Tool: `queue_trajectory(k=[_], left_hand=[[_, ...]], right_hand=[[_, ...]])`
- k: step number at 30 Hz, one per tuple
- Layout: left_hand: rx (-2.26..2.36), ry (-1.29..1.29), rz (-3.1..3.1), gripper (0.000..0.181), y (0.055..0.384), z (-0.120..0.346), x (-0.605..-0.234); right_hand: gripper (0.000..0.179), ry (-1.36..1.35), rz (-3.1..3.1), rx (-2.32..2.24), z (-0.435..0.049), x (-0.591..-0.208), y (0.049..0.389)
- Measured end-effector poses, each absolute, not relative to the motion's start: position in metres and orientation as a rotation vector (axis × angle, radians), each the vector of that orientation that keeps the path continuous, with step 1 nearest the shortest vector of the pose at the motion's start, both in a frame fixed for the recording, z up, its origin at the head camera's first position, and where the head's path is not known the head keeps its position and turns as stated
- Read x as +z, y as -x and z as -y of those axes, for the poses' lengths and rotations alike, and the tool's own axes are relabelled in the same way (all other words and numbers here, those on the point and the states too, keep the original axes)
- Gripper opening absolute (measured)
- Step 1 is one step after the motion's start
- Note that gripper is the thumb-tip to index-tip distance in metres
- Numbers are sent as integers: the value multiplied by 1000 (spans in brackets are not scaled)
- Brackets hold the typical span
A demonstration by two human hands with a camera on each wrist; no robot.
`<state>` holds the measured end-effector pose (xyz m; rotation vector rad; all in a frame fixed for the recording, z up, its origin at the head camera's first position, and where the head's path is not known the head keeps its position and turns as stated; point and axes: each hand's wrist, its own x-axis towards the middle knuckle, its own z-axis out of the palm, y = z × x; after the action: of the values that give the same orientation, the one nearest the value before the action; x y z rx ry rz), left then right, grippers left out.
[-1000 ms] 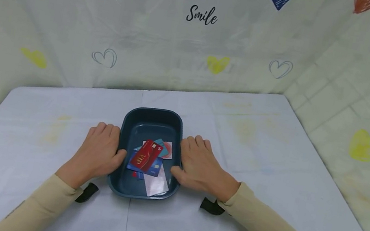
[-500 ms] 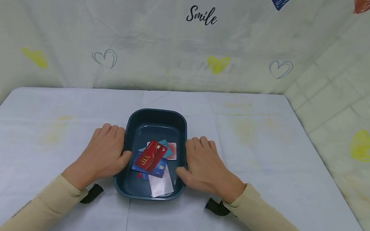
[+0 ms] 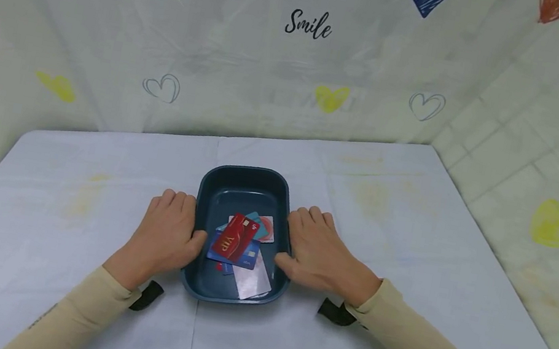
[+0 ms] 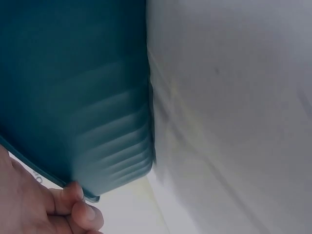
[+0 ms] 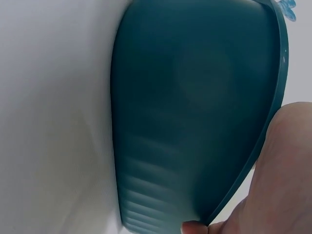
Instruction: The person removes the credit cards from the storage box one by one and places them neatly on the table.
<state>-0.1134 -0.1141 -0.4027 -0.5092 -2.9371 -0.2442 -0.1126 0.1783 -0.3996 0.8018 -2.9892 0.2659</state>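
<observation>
A dark teal plastic basin stands on the white-covered table. Inside it lies a loose pile of cards: a red VIP card on top, a blue card under it, a whitish card towards the near side, and a teal card at the far side. My left hand grips the basin's left rim; the left wrist view has its fingertips curled at the rim's underside. On the opposite rim, my right hand holds on, a fingertip showing below the edge in the right wrist view.
White cloth covers the table, with faint yellow stains and a crease. A backdrop printed with hearts and "Smile" rises behind the table and along its right side. Dark straps hang under both wrists.
Both hands and the basin have shifted a little to the right, with the cards lying the same way inside. The head view has also drifted slightly. Both grips look unchanged.
</observation>
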Motion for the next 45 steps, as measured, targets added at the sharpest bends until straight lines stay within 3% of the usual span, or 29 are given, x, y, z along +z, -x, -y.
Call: queue_trajectory(k=[21, 32, 45], left_hand=[[-298, 476, 2920, 25, 112, 110, -406], [-314, 457, 2910, 26, 110, 112, -408], [-311, 458, 2901, 29, 112, 115, -409]], right_hand=[[36, -826, 2995, 247, -185, -396, 116], [52, -810, 2977, 125, -181, -381, 124], [38, -925, 2729, 262, -172, -369, 137]])
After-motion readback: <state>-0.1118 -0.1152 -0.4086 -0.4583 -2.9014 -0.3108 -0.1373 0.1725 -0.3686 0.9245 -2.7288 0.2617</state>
